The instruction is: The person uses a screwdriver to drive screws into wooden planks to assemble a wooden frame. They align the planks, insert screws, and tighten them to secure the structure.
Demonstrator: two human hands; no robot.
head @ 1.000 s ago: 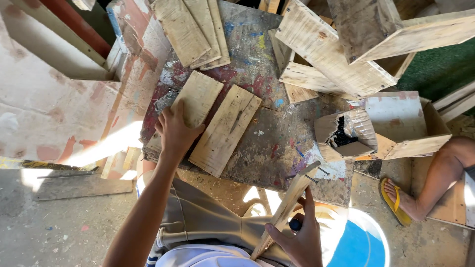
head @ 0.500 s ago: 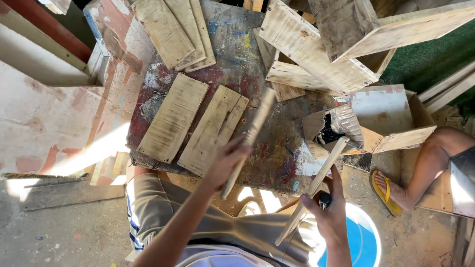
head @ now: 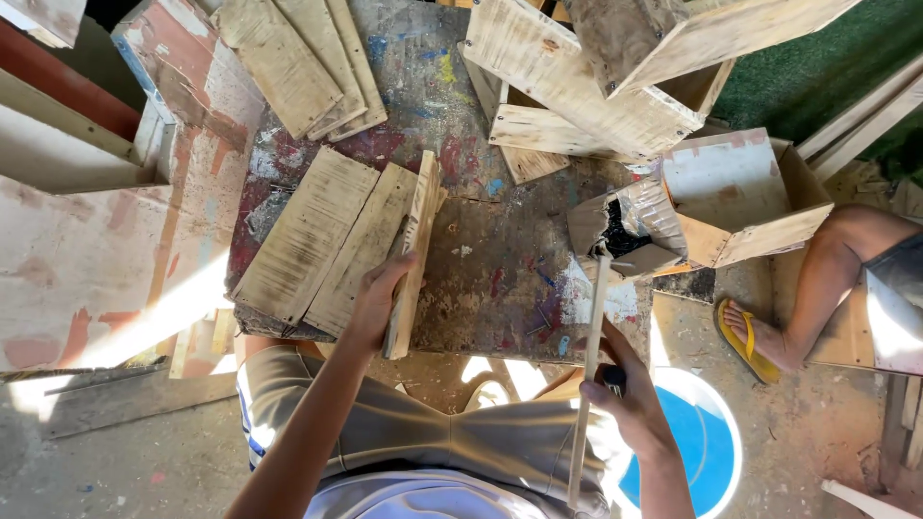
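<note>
My left hand (head: 377, 300) grips a narrow wooden slat (head: 415, 245) standing on its edge on the paint-stained worktable (head: 500, 279), right beside two flat planks (head: 322, 240) lying side by side. My right hand (head: 630, 399) is closed around a thin wooden strip (head: 588, 375) held roughly upright near the table's front edge, along with a dark object I cannot identify. The strip's upper end reaches toward a torn cardboard box (head: 625, 226).
A stack of planks (head: 303, 62) lies at the table's back left, and a rough wooden crate (head: 596, 82) at the back right. An open cardboard box (head: 740, 197) stands to the right. Another person's leg and yellow sandal (head: 745, 336) rest nearby. A blue bucket (head: 702, 447) stands below.
My left hand has brought the narrow slat down beside the two flat planks, standing it on edge. My right hand has turned the thin strip more upright.
</note>
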